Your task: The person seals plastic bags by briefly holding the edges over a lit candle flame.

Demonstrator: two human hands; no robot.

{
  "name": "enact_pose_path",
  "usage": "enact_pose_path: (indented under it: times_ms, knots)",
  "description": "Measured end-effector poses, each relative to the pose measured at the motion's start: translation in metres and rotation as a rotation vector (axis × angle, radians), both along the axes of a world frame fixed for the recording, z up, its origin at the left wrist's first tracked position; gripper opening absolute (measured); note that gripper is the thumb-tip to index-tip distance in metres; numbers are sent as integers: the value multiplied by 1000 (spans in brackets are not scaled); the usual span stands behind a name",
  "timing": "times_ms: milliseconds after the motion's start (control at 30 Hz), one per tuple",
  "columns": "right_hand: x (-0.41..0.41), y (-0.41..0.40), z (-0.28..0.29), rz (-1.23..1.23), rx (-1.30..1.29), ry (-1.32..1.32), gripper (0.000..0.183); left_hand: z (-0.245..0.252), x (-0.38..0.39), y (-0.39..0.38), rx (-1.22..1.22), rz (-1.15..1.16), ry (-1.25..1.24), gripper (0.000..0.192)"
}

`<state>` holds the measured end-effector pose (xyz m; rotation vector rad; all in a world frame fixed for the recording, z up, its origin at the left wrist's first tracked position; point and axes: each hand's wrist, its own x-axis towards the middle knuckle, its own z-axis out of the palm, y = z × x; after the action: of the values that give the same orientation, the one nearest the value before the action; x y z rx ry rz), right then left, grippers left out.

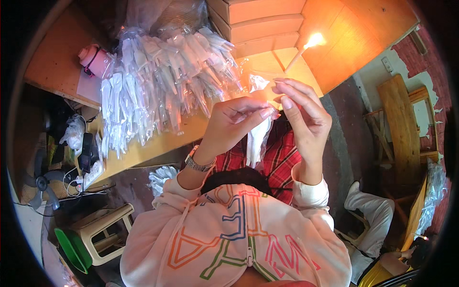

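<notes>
My left hand [233, 120] pinches the upper end of a clear plastic sleeve [257, 141] between thumb and fingers. Something white, possibly plastic cutlery, is inside the sleeve, which hangs down over my lap. Beside it on the right, my right hand [306, 113] is raised with thumb and fingers slightly apart; I see nothing held in it. Beyond that hand, a lit candle [294, 61] stands tilted on the table. A small white crumpled piece [257, 83] shows just past my fingertips.
Many clear-wrapped white cutlery packets [154, 79] are heaped on the wooden table [172, 143]. A pink bottle [95, 59] stands left, near stacked cardboard boxes [265, 25]. A power strip [89, 175], fan [41, 183] and plastic stool [104, 229] lie leftward. Another person's leg [373, 215] is at right.
</notes>
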<state>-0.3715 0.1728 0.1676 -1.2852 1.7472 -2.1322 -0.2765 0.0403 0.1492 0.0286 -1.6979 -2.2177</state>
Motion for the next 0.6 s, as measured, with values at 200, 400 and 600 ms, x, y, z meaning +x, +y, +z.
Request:
enact_pose_path:
  times_ms: [200, 400, 600]
  knots:
    - [4, -1, 5, -17, -3, -9, 22, -3, 4, 0, -14, -9, 47, 17]
    - [12, -2, 7, -58, -64, -37, 23, -5, 3, 1, -30, 53, 128, 17]
    - [14, -2, 9, -92, -83, 23, 22, -5, 0, -7, -286, 263, 295, 19]
